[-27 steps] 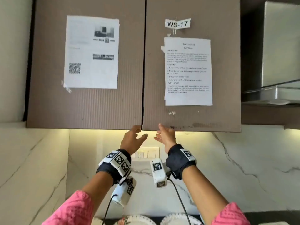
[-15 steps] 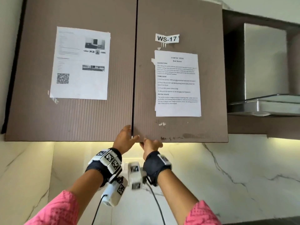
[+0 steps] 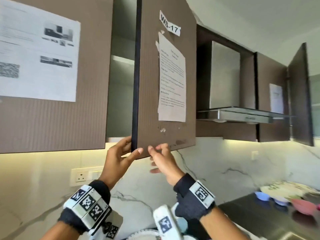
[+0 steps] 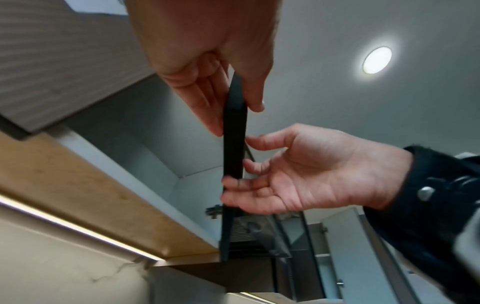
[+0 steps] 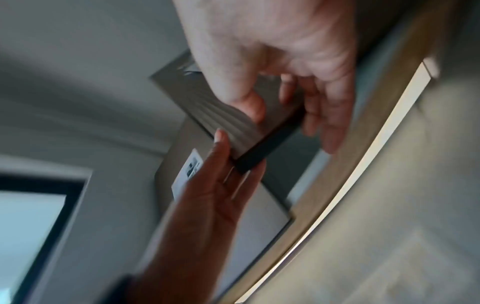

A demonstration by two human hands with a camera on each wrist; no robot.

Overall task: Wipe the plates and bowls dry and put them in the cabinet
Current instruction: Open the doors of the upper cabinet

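The brown ribbed right cabinet door [image 3: 164,132] stands swung partly outward, and a grey bare interior [image 3: 119,94] with one shelf shows behind it. My left hand [image 3: 133,147] pinches the door's lower left corner, thumb on the front and fingers behind the dark edge [image 4: 233,156]. Just to its right, my right hand [image 3: 153,158] holds the bottom edge, thumb on the ribbed front [image 5: 233,127]. White plates [image 3: 142,234] peek in at the bottom. Blue [image 3: 262,195] and pink bowls [image 3: 304,206] sit on the dark counter at the right.
The left cabinet door [image 3: 52,122] is closed, with a paper taped on it. A steel range hood [image 3: 242,115] hangs to the right, and beyond it another cabinet door [image 3: 301,94] stands open. A wall socket [image 3: 83,174] sits on the marble backsplash.
Both hands rose to the seam between the doors and took hold of the right door. It has swung out from closed, and the interior now shows.
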